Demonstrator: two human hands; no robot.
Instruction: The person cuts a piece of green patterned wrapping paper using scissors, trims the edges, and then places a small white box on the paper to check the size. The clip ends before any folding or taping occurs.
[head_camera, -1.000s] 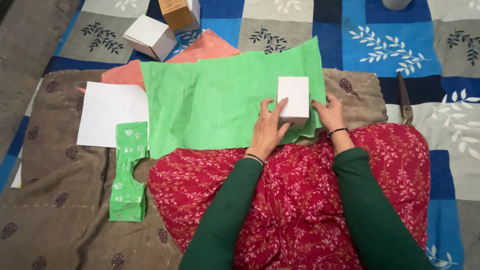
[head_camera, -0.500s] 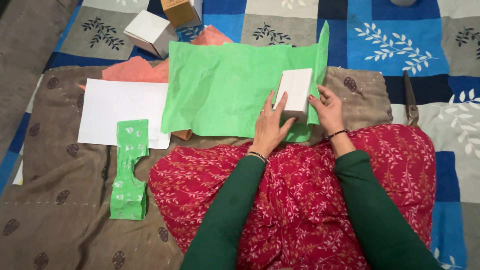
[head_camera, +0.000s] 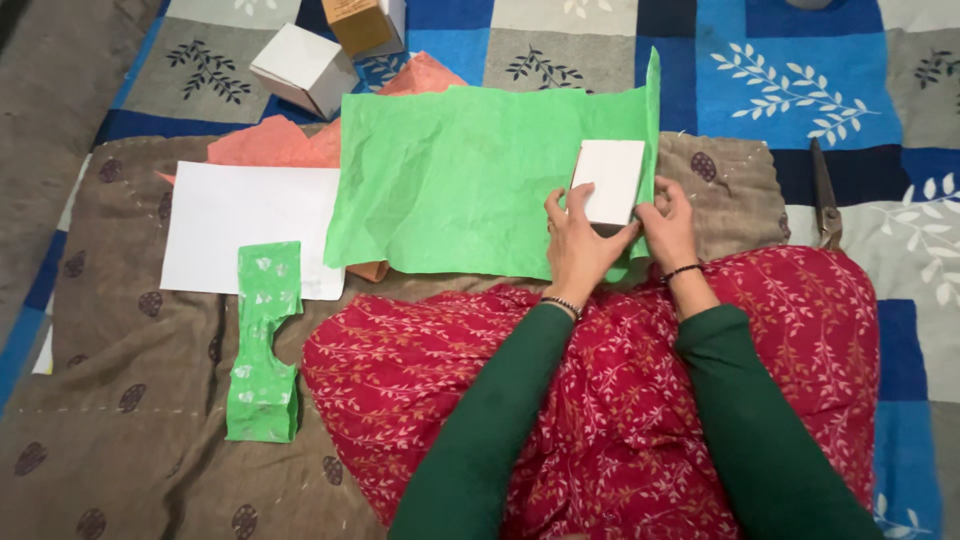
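Patchwork quilt of blue and grey squares, brown blanket (head_camera: 130, 330) spread over it. Near the right edge of a green tissue sheet (head_camera: 450, 180), small white box (head_camera: 608, 182), flanked by left hand (head_camera: 578, 245) and right hand (head_camera: 668, 222), fingers of both closed against its lower sides. Box plain, matte, sharp-cornered; probably light and stiff, best gripped by opposite faces. Tissue thin, crinkled, right edge curling upward; likely tears easily. Scissors (head_camera: 826, 195) well apart at right.
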